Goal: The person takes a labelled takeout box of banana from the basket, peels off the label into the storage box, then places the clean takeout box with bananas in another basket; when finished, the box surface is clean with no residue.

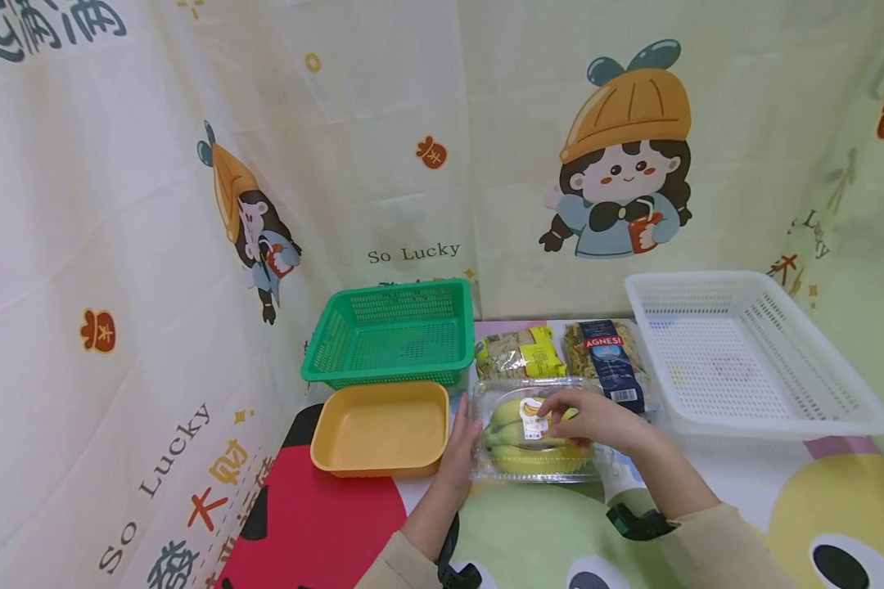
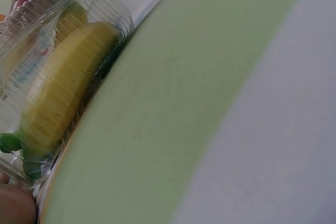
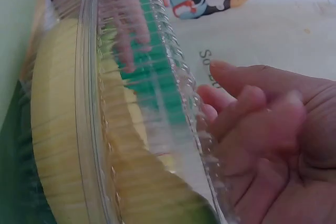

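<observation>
Cloth backdrop [image 1: 383, 196], patterned table [image 1: 339, 523]. Box [image 1: 516, 476] of bananas [image 1: 538, 460] on table, right of yellow tray [image 1: 379, 470]. Left hand [image 1: 458, 450] straight-fingered along box side; right hand [image 1: 588, 419] loosely bent over top, gripping nothing. Lopsided press could dent or skid box.

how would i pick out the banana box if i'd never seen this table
Find the green basket at the back left, then the orange-yellow tray in front of it. Just right of that tray, past the person's left hand, is the box. Unlike basket and tray, it's clear plastic, with bananas showing inside.
</observation>
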Tool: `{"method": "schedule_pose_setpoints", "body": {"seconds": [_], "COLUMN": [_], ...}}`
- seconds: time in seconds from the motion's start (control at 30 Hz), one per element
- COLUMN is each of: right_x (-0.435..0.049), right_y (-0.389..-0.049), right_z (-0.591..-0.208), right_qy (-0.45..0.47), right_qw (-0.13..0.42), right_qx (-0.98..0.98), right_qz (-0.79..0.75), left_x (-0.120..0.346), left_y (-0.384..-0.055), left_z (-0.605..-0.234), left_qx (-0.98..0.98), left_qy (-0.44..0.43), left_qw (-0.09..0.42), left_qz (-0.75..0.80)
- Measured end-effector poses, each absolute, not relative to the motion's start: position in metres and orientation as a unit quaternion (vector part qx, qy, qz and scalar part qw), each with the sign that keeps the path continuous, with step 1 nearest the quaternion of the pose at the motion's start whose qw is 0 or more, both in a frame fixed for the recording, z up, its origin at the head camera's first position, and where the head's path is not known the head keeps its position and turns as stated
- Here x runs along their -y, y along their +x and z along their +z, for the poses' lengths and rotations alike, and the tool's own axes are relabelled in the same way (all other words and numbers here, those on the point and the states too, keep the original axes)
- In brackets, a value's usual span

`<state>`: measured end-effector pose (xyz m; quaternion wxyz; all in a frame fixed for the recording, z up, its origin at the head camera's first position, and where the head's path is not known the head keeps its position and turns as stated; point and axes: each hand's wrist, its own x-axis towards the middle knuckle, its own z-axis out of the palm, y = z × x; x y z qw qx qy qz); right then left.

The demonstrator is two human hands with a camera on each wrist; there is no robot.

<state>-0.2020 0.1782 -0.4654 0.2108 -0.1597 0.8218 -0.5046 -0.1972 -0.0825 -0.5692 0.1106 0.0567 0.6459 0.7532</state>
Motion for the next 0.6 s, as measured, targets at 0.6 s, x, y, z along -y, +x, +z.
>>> {"method": "schedule_pose_setpoints", "body": {"seconds": [0.6], "right_x": [-0.162], "right_y": [-0.203], "right_z": [-0.465], "right_qy": [-0.187], "right_qw": [0.178], "right_qx": [-0.876], "right_qz": [-0.407], "left_x": [0.083], "left_y": [-0.197], "left_z": [-0.571], "left_qx": [-0.654], "left_qy": [0.05], "left_qw": [0.108], "left_qz": [0.747]}}
